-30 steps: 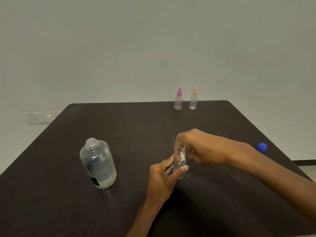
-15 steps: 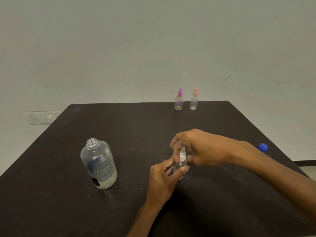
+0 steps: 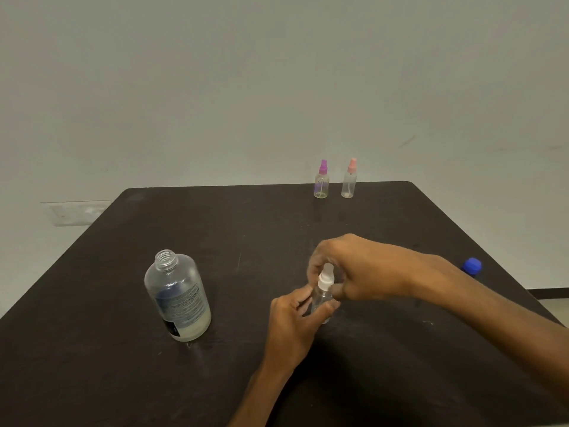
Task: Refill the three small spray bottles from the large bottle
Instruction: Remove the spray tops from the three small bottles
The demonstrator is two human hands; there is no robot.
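The left hand point(image 3: 292, 322) curls its fingers and thumb around the clear body of a small white-topped spray bottle point(image 3: 322, 295), holding it upright just above or on the tabletop; I cannot tell whether its base touches. The right hand point(image 3: 360, 268) arches over the same bottle, its fingertips gathered around the white spray head point(image 3: 325, 277) and pinching it. The two hands meet at this bottle near the middle of the table.

To the left of that held bottle, well apart, stands the large bottle point(image 3: 178, 295), upright, its threaded neck uncapped, with a printed label and a shallow layer of pale liquid at the bottom. Beyond the held bottle, at the far edge, two more small spray bottles stand side by side and apart: one with a purple top point(image 3: 321, 180) and one with a pink top point(image 3: 349, 179). To the right of the held bottle, near the table's right edge, lies a blue cap point(image 3: 472, 265).

The table point(image 3: 92, 365) is dark brown, matte, lightly scuffed, with rounded far corners. Behind it rises a plain pale wall point(image 3: 277, 72); a white switch plate point(image 3: 77, 212) sits on it, left of the large bottle.

Count: three small spray bottles, one large bottle, one blue cap, two hands.
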